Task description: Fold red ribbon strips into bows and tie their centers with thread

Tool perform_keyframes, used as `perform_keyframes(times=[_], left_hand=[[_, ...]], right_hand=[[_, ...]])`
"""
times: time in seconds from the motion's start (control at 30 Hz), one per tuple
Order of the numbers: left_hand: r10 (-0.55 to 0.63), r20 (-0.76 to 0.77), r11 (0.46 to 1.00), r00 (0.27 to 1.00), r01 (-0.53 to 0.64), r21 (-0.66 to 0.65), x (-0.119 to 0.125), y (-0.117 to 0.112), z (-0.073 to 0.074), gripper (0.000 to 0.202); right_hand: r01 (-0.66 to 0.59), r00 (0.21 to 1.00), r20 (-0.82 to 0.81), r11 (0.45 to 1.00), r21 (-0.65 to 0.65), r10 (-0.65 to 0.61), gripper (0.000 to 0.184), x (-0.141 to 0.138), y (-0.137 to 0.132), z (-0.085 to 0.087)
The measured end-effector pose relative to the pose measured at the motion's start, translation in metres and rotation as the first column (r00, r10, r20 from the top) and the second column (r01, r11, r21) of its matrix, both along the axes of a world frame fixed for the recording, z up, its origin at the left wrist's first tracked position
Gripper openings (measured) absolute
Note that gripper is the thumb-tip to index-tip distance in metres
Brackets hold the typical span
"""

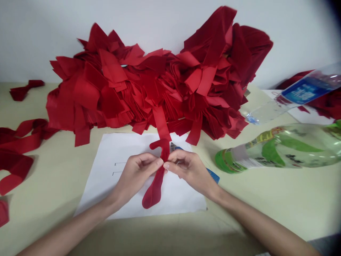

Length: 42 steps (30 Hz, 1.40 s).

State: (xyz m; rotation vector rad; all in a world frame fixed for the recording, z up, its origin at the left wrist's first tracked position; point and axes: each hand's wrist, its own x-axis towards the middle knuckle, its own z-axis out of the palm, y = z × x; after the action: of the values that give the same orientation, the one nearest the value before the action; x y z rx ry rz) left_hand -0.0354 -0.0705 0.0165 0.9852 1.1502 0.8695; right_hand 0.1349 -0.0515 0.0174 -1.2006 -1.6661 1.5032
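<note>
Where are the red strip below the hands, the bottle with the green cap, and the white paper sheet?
Red strip (151, 196): head view, on its rounded lower end.
Green-capped bottle (279, 149): head view, on its clear body.
White paper sheet (183, 201): head view, on its bare lower right part.

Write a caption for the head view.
Left hand and right hand pinch a red ribbon over white paper before a heap of red ribbons.

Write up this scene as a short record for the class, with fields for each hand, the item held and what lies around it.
Left hand: pinches the red strip near its middle
Right hand: pinches the same strip
Beneath hands: white paper sheet
Behind: heap of red strips
Right: clear bottle with green cap, on its side; clear bottle with blue label
Surface: pale table
</note>
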Motion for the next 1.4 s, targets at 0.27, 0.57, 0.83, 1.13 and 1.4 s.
perform_keyframes(times=[0.27,0.57,0.83,1.13,1.4], left_hand=[[-0.069,0.105,0.976,0.992,0.089,-0.197,0.000,-0.001,0.000,0.028],[-0.163,0.180,0.962,0.970,0.197,-0.188,-0.005,0.002,-0.001,0.027],[-0.304,0.024,0.948,0.952,0.305,-0.091,-0.018,0.009,0.009,0.016],[-0.427,-0.221,0.904,0.877,0.421,-0.074,-0.034,0.024,0.006,0.024],[-0.325,-0.176,0.932,0.929,0.282,-0.229,-0.068,0.027,0.006,0.020]], right_hand=[[-0.134,0.976,-0.192,0.978,-0.162,0.103,0.024,0.001,0.003,0.001],[0.100,0.927,-0.320,0.952,-0.289,-0.194,0.013,0.005,0.008,0.004],[0.126,0.936,-0.293,0.963,-0.238,-0.195,0.014,0.007,0.011,0.002],[0.059,0.974,-0.192,0.955,-0.290,-0.118,0.028,0.033,0.039,0.006],[0.180,0.984,0.059,0.956,-0.234,-0.171,0.022,0.041,0.033,0.016]])
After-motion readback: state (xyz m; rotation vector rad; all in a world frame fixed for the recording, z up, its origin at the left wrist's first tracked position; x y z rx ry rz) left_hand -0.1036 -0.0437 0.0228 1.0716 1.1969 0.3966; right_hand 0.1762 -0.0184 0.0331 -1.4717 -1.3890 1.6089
